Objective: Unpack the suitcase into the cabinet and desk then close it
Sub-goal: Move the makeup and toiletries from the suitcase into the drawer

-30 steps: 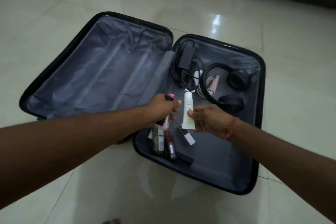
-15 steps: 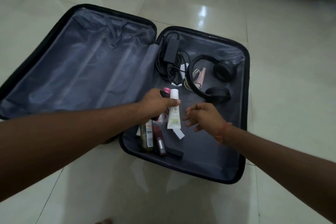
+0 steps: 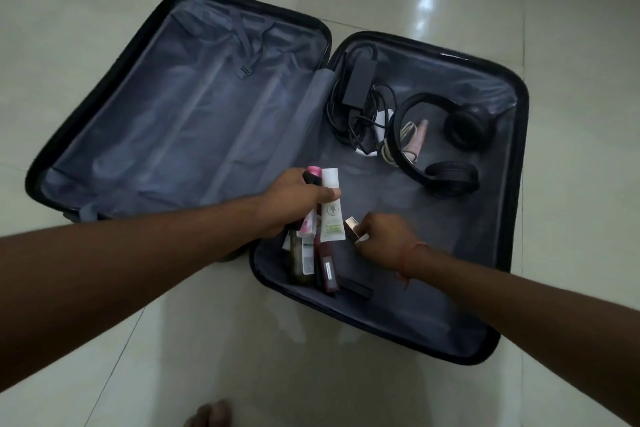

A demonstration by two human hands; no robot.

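A black suitcase (image 3: 519,163) lies wide open on the floor, its grey lining showing. My left hand (image 3: 294,201) grips a bunch of tubes over the right half: a white tube (image 3: 331,218), a pink-capped tube (image 3: 309,222) and a dark one. My right hand (image 3: 384,236) pinches a small pale lipstick-like case (image 3: 355,227) just right of them. Below lie a dark red bottle (image 3: 327,267), an olive bottle (image 3: 298,260) and a black stick (image 3: 356,288). Black headphones (image 3: 446,146), a charger with cables (image 3: 360,83) and a pink item (image 3: 417,139) sit at the far end.
The suitcase's left half (image 3: 180,107) holds only its lining and a strap buckle. Glossy pale floor tiles (image 3: 571,28) surround the case. My toes (image 3: 211,414) show at the bottom edge.
My right hand let go of the white tube, which my left hand now holds with the others. The right hand dropped lower and took hold of the small pale case.
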